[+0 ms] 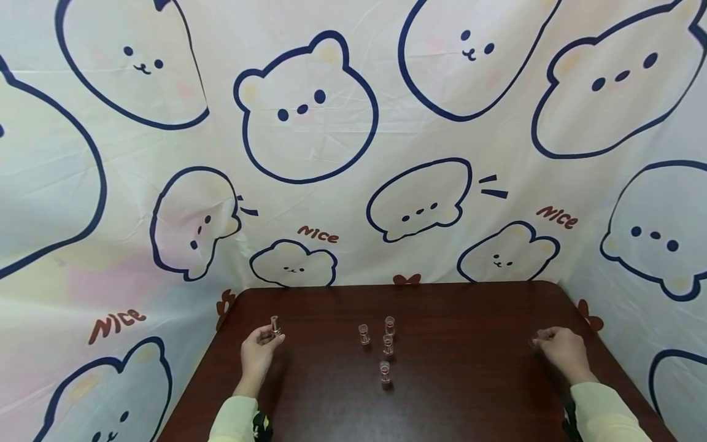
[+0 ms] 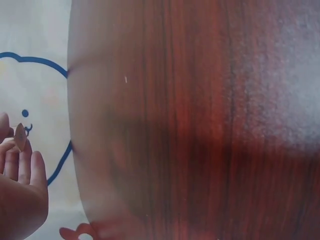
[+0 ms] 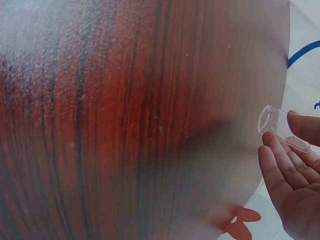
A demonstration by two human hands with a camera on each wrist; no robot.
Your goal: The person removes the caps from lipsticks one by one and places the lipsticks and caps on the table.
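Observation:
My left hand (image 1: 257, 356) pinches a small clear glass (image 1: 275, 325) between thumb and fingers, above the table's left side. In the left wrist view, only a narrow oval part of that glass (image 2: 20, 136) shows between the fingers. Over the right side, my right hand (image 1: 564, 353) holds another small clear glass (image 3: 272, 122) tilted sideways, its round mouth pointing away from the palm. Several similar waisted clear glasses stand upright between the hands: one nearest me (image 1: 385, 372), one (image 1: 388, 345) behind it, one farther back (image 1: 390, 325), and one to the left (image 1: 364, 334).
The dark brown wooden table (image 1: 453, 393) has rounded far corners. A pale cloth (image 1: 353, 135) printed with cartoon bears hangs behind it and along both sides, close to the edges.

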